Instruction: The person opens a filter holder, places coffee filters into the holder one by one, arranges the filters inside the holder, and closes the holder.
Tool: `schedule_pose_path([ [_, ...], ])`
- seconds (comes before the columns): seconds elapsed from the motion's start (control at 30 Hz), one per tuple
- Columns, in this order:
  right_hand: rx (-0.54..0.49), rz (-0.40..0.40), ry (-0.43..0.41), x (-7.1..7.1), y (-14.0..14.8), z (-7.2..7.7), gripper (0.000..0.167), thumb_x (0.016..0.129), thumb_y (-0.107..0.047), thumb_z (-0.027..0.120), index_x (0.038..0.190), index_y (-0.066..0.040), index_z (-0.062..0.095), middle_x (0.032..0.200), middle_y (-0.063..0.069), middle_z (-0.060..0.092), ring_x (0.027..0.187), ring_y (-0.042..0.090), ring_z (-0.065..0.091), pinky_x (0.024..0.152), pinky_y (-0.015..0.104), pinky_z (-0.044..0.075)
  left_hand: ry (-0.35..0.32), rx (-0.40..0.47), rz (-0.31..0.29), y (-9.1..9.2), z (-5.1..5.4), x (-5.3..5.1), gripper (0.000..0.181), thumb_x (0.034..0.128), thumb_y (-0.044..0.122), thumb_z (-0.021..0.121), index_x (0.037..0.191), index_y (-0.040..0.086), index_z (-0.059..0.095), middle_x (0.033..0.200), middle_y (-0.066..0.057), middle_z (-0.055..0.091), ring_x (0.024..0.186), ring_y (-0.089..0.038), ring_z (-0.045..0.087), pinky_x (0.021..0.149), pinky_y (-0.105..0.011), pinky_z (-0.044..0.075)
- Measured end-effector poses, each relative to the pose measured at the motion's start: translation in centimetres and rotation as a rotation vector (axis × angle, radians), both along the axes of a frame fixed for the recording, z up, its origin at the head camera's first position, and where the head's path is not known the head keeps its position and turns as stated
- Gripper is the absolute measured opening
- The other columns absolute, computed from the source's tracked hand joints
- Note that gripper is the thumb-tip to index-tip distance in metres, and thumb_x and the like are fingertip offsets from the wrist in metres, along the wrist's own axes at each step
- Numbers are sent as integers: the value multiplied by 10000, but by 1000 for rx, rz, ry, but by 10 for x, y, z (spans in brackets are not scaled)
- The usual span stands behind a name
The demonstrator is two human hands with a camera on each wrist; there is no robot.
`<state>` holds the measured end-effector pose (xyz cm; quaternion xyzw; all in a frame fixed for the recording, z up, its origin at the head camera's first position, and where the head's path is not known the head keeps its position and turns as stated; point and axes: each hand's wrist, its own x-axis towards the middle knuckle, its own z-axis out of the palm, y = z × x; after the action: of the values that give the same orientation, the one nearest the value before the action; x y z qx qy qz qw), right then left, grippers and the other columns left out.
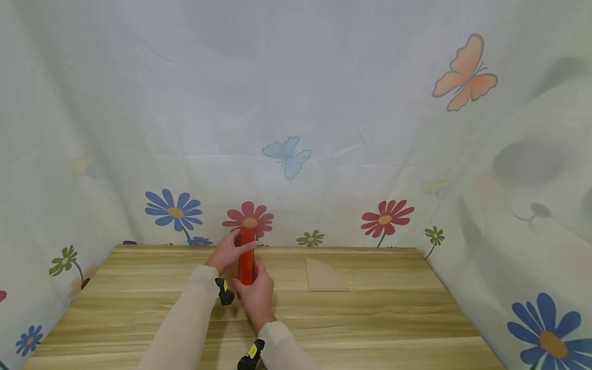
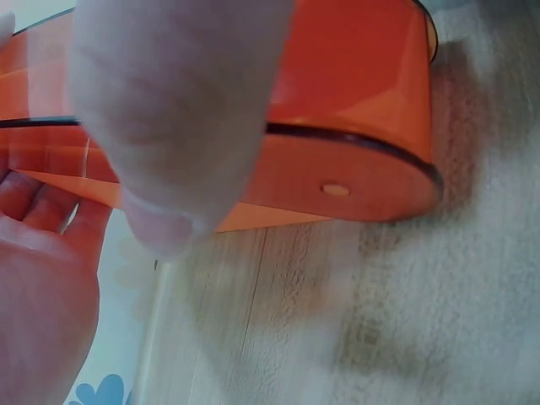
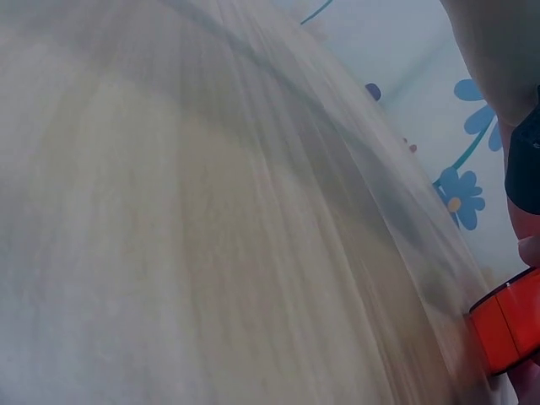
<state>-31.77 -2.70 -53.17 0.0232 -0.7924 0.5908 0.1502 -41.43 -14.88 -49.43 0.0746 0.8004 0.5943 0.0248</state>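
Glossy orange-red elongated case with dark edging [image 1: 247, 261] is between the left grip [image 1: 228, 252], pinching its farther part, and the right grip [image 1: 258, 296], pinching its nearer end. Whether it touches the wood-grained tabletop [image 1: 370, 318] cannot be told. Rightward of the right grip, well apart, lies a flat tan quarter-circle piece [image 1: 324, 278]. Beyond both grips hangs pale flower-printed sheeting [image 1: 324, 200].

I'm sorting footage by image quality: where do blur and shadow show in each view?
Head: soft shadow on the tabletop between the forearms; left wrist: foreground digit blurred, shadow beside the red object; right wrist: tabletop grain smeared, shadow band crossing it.
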Motion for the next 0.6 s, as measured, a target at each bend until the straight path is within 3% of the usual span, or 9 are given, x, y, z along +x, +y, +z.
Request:
schedule_pose_path([
  [0.37, 42, 7, 20, 2, 6, 7, 427, 804, -134, 867, 1196, -85, 708, 1070, 58, 776, 935, 194, 723, 904, 406, 615, 25, 19, 22, 1, 2, 5, 656, 880, 447, 799, 1424, 214, 516, 1409, -77, 609, 1318, -328, 551, 1155, -597, 412],
  [0.6, 43, 0, 55, 1, 13, 5, 404, 789, -91, 856, 1171, -87, 724, 1038, 56, 780, 913, 207, 724, 880, 391, 615, 38, -33, 58, 8, 6, 12, 720, 839, 523, 812, 1411, 187, 532, 1388, -88, 629, 1290, -327, 578, 1126, -568, 459],
])
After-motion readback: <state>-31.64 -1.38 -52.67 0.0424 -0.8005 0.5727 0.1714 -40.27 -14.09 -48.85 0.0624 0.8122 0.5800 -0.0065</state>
